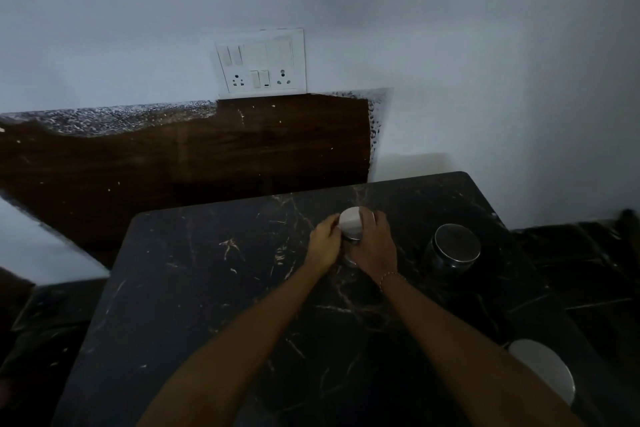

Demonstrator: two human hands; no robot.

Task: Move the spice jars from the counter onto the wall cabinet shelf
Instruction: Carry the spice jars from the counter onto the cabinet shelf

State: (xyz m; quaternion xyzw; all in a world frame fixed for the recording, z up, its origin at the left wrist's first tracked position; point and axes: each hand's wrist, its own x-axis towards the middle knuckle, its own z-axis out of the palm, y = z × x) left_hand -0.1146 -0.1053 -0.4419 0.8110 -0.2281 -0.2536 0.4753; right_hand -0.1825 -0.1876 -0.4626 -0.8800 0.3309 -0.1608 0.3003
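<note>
A jar with a flat silvery lid (352,221) is standing upright near the middle of the dark marbled counter (214,288), its body mostly hidden so its contents cannot be told. A second jar (453,248), glass with a shiny metal lid, is standing upright to its right, well apart from it, nearer the counter's right edge. A third jar's pale round lid (543,369) is showing at the counter's near right corner, partly cut off.
</note>
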